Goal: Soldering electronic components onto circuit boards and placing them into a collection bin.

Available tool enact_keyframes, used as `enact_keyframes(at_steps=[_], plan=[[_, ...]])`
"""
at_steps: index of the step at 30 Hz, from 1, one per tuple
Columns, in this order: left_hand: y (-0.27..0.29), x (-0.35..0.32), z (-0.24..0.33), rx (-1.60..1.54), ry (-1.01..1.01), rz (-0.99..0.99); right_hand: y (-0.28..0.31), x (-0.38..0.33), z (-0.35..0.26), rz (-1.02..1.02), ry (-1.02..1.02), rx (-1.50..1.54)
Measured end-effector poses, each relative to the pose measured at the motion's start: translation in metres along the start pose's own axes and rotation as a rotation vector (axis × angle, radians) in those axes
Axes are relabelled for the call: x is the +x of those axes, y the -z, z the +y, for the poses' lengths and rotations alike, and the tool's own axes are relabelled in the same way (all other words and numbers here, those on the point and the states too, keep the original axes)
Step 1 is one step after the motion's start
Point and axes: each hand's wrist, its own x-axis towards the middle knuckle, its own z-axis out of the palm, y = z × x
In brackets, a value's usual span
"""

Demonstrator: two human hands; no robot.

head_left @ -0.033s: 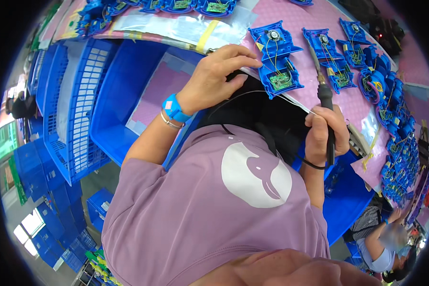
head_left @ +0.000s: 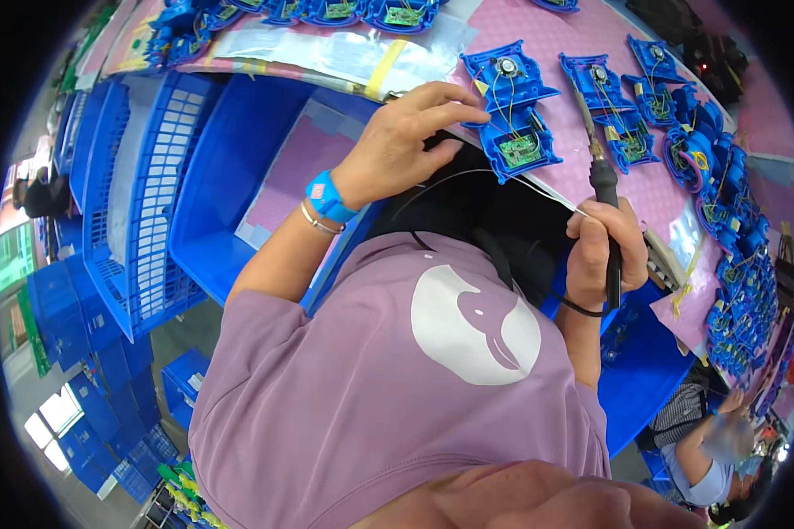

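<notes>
At a pink-covered bench (head_left: pixel 503 22), you gripped a soldering iron (head_left: pixel 603 181) in your closed right hand (head_left: pixel 584 260), its tip well apart from the green board (head_left: pixel 522 151). A thin pale strand (head_left: pixel 547 190) ran to those fingers; whether they pinched it, one could not tell. Your left hand (head_left: pixel 399 145), thumb and fingers wide apart, reached the left edge of the opened blue housing (head_left: pixel 547 157), lying at the bench's near edge. Good work here likely called for a steadied housing, and a tip kept clear of the loose wires. The housing's lower half contained the board, its upper half a round speaker (head_left: pixel 505 67). To your left, a pink sheet (head_left: pixel 282 167) showed within a blue bin (head_left: pixel 205 176), beside a slatted basket (head_left: pixel 163 176).
</notes>
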Motion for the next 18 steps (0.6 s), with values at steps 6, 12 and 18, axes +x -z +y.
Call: enact_keyframes(at_steps=[6,12,18], plan=[[-0.011,0.034,-0.014,0.200,-0.161,-0.129,0.009,-0.013,-0.011,0.016,0.046,-0.018],[0.018,0.106,-0.081,0.501,-0.407,-0.118,0.019,-0.025,-0.017,0.085,0.008,-0.037],[0.057,0.144,-0.074,0.266,0.112,-0.011,0.019,-0.030,-0.022,0.134,-0.001,-0.021]])
